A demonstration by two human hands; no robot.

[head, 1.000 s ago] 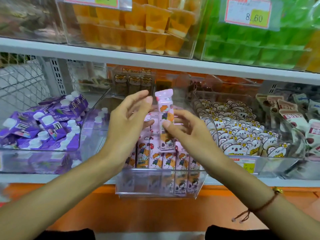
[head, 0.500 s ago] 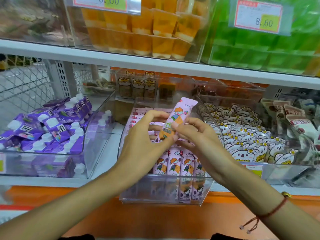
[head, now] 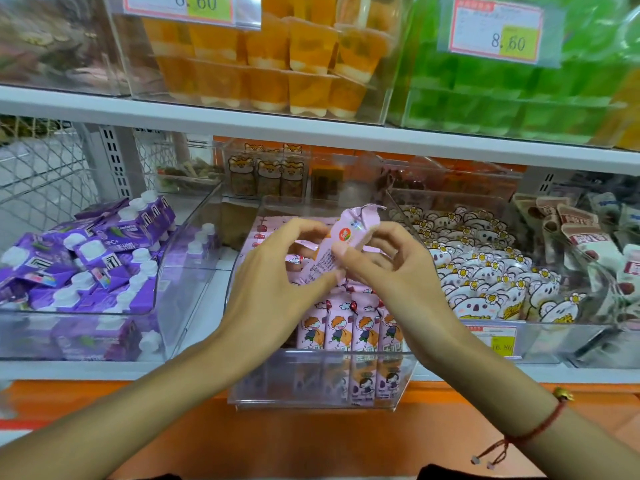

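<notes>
A pink snack packet [head: 341, 237] with small print on its back hangs tilted over a clear plastic bin [head: 318, 393] on a shop shelf. My left hand [head: 277, 285] pinches its lower end between thumb and fingers. My right hand [head: 391, 268] pinches its middle from the right. Beneath my hands, several more pink packets [head: 349, 327] with a cartoon child stand upright in the bin's front row.
A bin of purple spouted pouches [head: 86, 265] stands at left, a bin of koala-printed packets [head: 485, 271] at right, brown-and-white packets [head: 585, 237] beyond. Orange jelly cups [head: 277, 64] and green ones [head: 502, 91] fill the shelf above. The shelf's orange front edge [head: 311, 438] lies below.
The packet went from upright with its picture side toward me to tilted and turned, its printed back now showing. My left hand closed onto its lower end; both hands sank slightly toward the bin.
</notes>
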